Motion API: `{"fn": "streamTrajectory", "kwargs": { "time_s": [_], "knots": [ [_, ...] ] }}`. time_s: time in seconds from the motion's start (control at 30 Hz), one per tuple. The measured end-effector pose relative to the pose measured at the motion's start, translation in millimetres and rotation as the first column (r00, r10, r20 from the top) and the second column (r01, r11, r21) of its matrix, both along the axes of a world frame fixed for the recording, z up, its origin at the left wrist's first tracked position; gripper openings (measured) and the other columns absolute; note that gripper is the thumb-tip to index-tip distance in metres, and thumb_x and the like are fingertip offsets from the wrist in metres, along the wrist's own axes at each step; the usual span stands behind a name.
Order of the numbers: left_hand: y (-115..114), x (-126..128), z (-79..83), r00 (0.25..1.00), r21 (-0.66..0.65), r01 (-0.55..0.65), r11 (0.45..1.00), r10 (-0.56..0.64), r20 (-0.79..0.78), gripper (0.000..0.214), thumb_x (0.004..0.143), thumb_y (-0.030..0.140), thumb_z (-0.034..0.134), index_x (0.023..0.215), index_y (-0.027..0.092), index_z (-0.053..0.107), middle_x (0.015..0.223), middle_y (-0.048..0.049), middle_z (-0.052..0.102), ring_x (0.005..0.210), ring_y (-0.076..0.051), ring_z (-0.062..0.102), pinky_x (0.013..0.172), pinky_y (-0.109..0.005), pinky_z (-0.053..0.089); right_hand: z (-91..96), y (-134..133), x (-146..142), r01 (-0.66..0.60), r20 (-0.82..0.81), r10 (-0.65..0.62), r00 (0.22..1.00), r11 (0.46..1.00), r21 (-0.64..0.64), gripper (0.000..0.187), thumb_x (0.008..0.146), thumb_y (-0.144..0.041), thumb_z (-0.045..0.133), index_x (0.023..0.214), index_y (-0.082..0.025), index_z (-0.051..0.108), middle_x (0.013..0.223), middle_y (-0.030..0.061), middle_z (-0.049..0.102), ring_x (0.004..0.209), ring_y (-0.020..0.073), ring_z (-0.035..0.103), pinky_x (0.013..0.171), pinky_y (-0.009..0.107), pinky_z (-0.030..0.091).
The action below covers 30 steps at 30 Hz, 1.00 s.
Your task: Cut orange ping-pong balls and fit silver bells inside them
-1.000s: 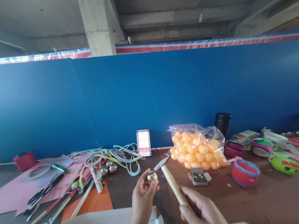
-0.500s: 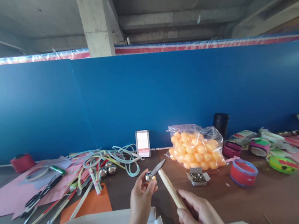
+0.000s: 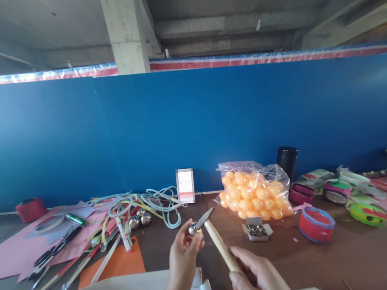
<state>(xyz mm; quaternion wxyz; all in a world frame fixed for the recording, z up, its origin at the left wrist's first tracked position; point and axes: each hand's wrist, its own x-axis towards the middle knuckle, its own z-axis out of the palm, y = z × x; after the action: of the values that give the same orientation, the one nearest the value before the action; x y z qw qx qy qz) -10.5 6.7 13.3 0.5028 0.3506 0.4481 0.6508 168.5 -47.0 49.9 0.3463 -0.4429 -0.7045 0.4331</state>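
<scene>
My left hand [image 3: 184, 256] pinches a shiny metal ball [image 3: 192, 228] between thumb and fingers, held up above the table. A small bit of orange shows under the ball, too little to identify. My right hand [image 3: 258, 270] is wrapped round the wooden handle of a hammer [image 3: 222, 247]. The hammer's dark metal head [image 3: 205, 218] tapers to a point at the far right, and its near end lies right beside the ball; whether they touch I cannot tell. Several small metal pieces fill a little open box [image 3: 258, 237] to the right.
A bag of orange balls [image 3: 252, 196] stands behind the small box. Metal balls [image 3: 146, 219], coiled tubing [image 3: 167, 197], scissors [image 3: 44, 257] and brushes [image 3: 50, 284] clutter the left. An open white box [image 3: 100, 286] lies in front; a red-and-blue round case [image 3: 317, 225] sits right.
</scene>
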Motion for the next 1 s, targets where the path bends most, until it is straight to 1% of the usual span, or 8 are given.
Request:
{"fn": "streamTrajectory", "kwargs": {
  "time_s": [0.13,0.23,0.37,0.43,0.6,0.73,0.83,1.0],
  "knots": [
    [1.3,-0.5,-1.6,1.0,0.006,0.007,1.0,-0.007,0.004,0.06,0.062,0.035,0.077,0.114,0.011,0.057,0.09,-0.0089,0.067,0.077,-0.019,0.068,0.071,-0.033,0.058,-3.5,-0.8,-0.9,0.048,-0.057,-0.05,0.997,0.998,-0.03,0.04,0.083,-0.037,0.046,0.115,-0.015,0.054,0.066,-0.0015,0.055,0.042,0.0084,0.048,0.038,0.018,0.038],
    [1.6,0.3,-1.1,1.0,-0.01,-0.001,1.0,0.001,0.024,0.067,0.06,0.036,0.078,0.116,0.01,0.054,0.088,-0.009,0.066,0.073,-0.019,0.068,0.069,-0.034,0.058,-6.8,-1.1,-2.4,0.093,-0.106,-0.097,0.99,0.995,-0.041,0.043,0.083,-0.041,0.045,0.117,-0.015,0.052,0.064,-0.0024,0.053,0.041,0.0083,0.047,0.037,0.018,0.036],
    [-0.5,1.2,2.5,1.0,-0.006,0.01,1.0,-0.01,0.01,0.075,0.063,0.039,0.076,0.127,0.014,0.044,0.086,-0.007,0.066,0.069,-0.019,0.069,0.065,-0.032,0.057,-8.3,-0.7,-3.7,0.115,-0.128,-0.124,0.984,0.991,-0.073,0.047,0.081,-0.045,0.047,0.118,-0.016,0.051,0.062,-0.0036,0.051,0.04,0.0075,0.045,0.037,0.017,0.036],
    [-1.4,0.8,3.9,0.999,-0.006,0.028,1.0,-0.029,-0.017,0.072,0.066,0.039,0.074,0.128,0.015,0.044,0.087,-0.0063,0.065,0.07,-0.019,0.069,0.064,-0.031,0.057,-8.1,-0.8,-4.0,0.109,-0.132,-0.118,0.984,0.991,-0.076,0.046,0.08,-0.045,0.049,0.116,-0.016,0.051,0.061,-0.004,0.05,0.041,0.0077,0.045,0.038,0.018,0.037],
    [0.1,-0.5,2.7,0.998,0.01,0.056,0.998,-0.056,-0.01,0.061,0.065,0.035,0.075,0.117,0.013,0.054,0.09,-0.0065,0.064,0.073,-0.018,0.068,0.07,-0.033,0.057,-7.6,-1.2,-3.3,0.093,-0.136,-0.103,0.985,0.993,-0.072,0.045,0.081,-0.047,0.047,0.113,-0.016,0.053,0.062,-0.0036,0.05,0.041,0.0085,0.046,0.038,0.018,0.038],
    [2.2,-0.1,0.2,0.997,0.022,0.067,0.998,-0.067,0.026,0.064,0.061,0.03,0.078,0.118,0.015,0.053,0.088,-0.0055,0.066,0.075,-0.018,0.068,0.072,-0.034,0.057,-5.0,-2.7,-3.2,0.084,-0.118,-0.09,0.989,0.995,-0.057,0.041,0.081,-0.045,0.047,0.108,-0.016,0.056,0.063,-0.0026,0.052,0.042,0.0089,0.047,0.039,0.019,0.038],
    [3.1,0.2,-1.1,0.999,0.022,0.045,0.999,-0.046,0.026,0.063,0.06,0.03,0.078,0.116,0.015,0.054,0.084,-0.005,0.067,0.074,-0.019,0.068,0.071,-0.034,0.058,-1.6,-4.8,-3.7,0.085,-0.104,-0.089,0.991,0.996,-0.04,0.039,0.082,-0.042,0.048,0.11,-0.016,0.056,0.065,-0.001,0.055,0.043,0.009,0.049,0.039,0.018,0.038],
    [3.1,-0.1,-1.7,0.999,0.029,0.034,0.999,-0.034,-0.004,0.06,0.061,0.03,0.077,0.114,0.014,0.054,0.083,-0.0046,0.066,0.072,-0.018,0.068,0.071,-0.034,0.058,-0.3,-3.7,-2.8,0.045,-0.054,-0.042,0.998,0.997,0.055,0.038,0.082,-0.036,0.048,0.113,-0.015,0.056,0.063,-0.002,0.056,0.043,0.0088,0.046,0.042,0.019,0.038]
  ]
}}
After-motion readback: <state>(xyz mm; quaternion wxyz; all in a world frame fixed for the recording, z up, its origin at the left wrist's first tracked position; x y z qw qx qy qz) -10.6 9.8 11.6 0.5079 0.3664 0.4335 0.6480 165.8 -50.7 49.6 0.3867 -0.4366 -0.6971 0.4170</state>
